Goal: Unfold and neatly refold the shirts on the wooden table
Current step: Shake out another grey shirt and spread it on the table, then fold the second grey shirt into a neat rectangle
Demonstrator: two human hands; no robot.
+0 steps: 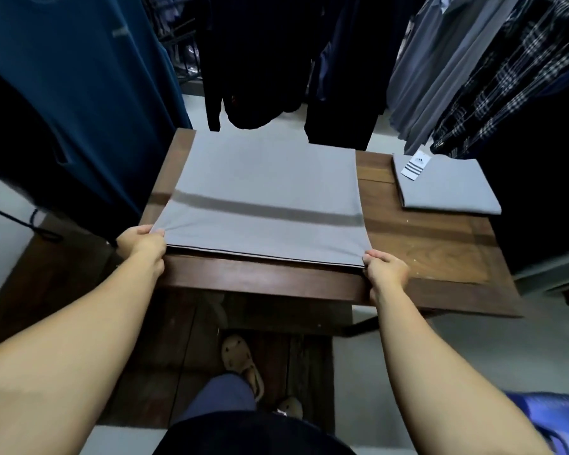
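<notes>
A light grey shirt (263,185) lies spread flat over the left and middle of the wooden table (421,247), its near hem along the table's front edge. My left hand (143,246) pinches the near left corner of the hem. My right hand (386,269) pinches the near right corner. A darker band crosses the shirt from side to side. A second grey shirt (450,192), folded into a neat rectangle with a white striped tag (414,167) on it, rests at the table's far right.
Hanging clothes surround the table: a teal garment (79,77) at left, dark garments (276,60) over the far edge, grey and plaid shirts (490,67) at right. My feet in beige sandals (240,366) stand below the table. A blue object (559,418) sits at lower right.
</notes>
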